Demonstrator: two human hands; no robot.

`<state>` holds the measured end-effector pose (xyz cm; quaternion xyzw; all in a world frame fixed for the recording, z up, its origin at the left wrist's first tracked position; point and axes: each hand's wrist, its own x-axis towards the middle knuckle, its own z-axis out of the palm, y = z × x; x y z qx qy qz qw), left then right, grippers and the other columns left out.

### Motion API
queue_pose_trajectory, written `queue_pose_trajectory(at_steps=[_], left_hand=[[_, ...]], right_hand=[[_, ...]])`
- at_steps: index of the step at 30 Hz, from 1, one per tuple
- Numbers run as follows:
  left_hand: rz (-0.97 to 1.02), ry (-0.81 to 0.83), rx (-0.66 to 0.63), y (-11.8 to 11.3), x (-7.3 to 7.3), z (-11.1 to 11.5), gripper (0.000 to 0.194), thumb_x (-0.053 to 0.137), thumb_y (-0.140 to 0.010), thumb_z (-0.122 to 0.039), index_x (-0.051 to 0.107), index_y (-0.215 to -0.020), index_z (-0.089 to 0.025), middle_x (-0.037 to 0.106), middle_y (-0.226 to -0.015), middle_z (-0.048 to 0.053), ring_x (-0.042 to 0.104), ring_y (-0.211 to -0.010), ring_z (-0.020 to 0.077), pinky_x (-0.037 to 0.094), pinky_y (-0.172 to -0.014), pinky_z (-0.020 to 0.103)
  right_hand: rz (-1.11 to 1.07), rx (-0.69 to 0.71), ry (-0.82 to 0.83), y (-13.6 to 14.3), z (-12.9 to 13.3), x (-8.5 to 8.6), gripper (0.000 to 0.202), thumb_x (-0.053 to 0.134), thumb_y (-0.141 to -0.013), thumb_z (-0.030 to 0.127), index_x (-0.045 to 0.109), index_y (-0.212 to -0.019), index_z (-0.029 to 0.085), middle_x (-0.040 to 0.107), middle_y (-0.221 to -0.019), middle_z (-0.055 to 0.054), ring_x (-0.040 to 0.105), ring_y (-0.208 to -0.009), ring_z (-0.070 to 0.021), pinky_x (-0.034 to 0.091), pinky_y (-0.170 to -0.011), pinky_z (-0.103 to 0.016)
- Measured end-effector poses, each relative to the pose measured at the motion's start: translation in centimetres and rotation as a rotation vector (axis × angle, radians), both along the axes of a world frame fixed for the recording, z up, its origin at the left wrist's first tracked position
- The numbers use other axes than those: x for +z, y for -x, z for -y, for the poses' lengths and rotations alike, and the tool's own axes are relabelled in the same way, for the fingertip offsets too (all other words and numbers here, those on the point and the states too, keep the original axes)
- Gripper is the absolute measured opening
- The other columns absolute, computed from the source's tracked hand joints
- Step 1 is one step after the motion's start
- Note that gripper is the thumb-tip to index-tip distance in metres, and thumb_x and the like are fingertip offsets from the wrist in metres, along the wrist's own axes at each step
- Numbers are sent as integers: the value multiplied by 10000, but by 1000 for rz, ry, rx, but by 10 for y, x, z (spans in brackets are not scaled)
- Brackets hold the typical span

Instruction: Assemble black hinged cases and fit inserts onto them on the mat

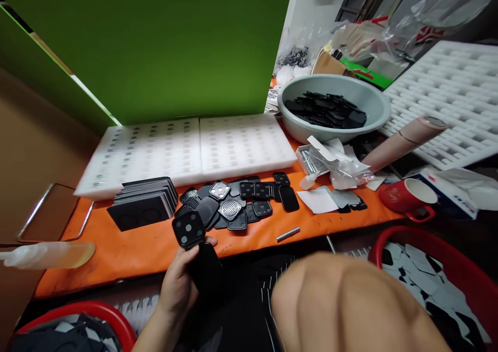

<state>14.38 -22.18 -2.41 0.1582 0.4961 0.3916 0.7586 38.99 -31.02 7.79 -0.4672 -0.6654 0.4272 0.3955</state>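
Note:
My left hand (179, 277) is closed around a black hinged piece (189, 228). Its square end carries several round grey discs, and a longer dark panel hangs below, hard to tell from the black clothing. Close to the camera, my right hand (346, 305) looms large and smeared by motion; its fingertips and anything in them are hidden. Just beyond my left hand lies a loose pile of black square pieces (230, 209), some with discs and some with ribbed faces. A row of black cards (143, 207) stands packed on edge to the left of the pile.
White foam trays (202, 152) lie behind on the orange table cover (233, 247). A grey basin (334, 133) holds black plates. Around me are a metal rod (288, 234), red mug (406, 199), glue bottle (54, 255), pink tumbler (404, 142), and red tubs (383, 238) of scraps.

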Motion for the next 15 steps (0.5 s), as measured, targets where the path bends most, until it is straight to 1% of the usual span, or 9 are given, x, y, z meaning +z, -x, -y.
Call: queue_pose_trajectory(at_steps=[2,3,4,5,8,10,12,13,15], left_hand=[[47,52,-74,-8,-3,-4,337,719,-627,-401,673,-791,-111,677,-658,35,620,-527,152,515,-504,237],[65,63,-111,-13,-5,-5,359,710,-651,-423,674,-812,-104,677,-655,41,624,-527,158,517,-504,244],[79,58,-132,-18,-7,-5,360,710,-666,-413,675,-845,-103,686,-682,49,638,-556,169,526,-526,256],[94,41,-138,-23,-10,-5,349,716,-675,-382,674,-882,-105,699,-735,59,656,-612,184,537,-569,272],[144,13,-155,-38,-16,-2,326,730,-672,-288,665,-938,-110,711,-874,79,672,-798,227,540,-715,312],[156,27,-179,-46,-18,1,323,729,-674,-290,660,-937,-116,712,-894,82,668,-842,243,532,-754,334],[136,36,-188,-50,-19,3,325,724,-680,-320,654,-934,-130,714,-890,81,666,-855,253,528,-766,353],[117,29,-190,-52,-20,4,331,723,-681,-336,652,-934,-135,714,-892,82,666,-861,258,526,-769,359],[64,-8,-211,-53,-22,5,358,721,-675,-354,650,-950,-137,711,-922,91,661,-886,268,521,-778,367]], right_hand=[[57,-72,5,-10,-15,-13,228,446,-898,418,647,-959,329,669,-740,-23,609,-742,-217,472,-632,-374],[124,-127,16,-16,-21,-25,252,429,-914,398,647,-941,275,673,-816,-42,608,-770,-207,476,-666,-369],[253,-217,42,-23,-25,-41,251,425,-922,362,644,-927,240,671,-877,-59,604,-817,-202,474,-721,-368],[401,-271,46,-30,-26,-60,239,432,-920,334,645,-921,225,668,-911,-68,599,-860,-206,469,-761,-370],[758,-252,-18,-47,-17,-123,203,488,-884,273,636,-1008,209,637,-1057,-104,555,-1006,-256,441,-863,-431],[872,-229,-121,-51,-8,-154,191,477,-884,241,636,-979,192,629,-1063,-120,545,-1031,-274,410,-908,-479],[880,-224,-166,-46,-3,-170,200,431,-900,220,622,-944,183,640,-996,-121,566,-985,-264,424,-896,-475],[848,-241,-155,-41,-3,-171,211,405,-909,220,610,-938,182,644,-945,-115,583,-933,-251,451,-858,-452],[726,-305,-99,-25,-6,-164,230,360,-924,236,579,-970,183,640,-906,-107,598,-858,-229,487,-782,-399]])
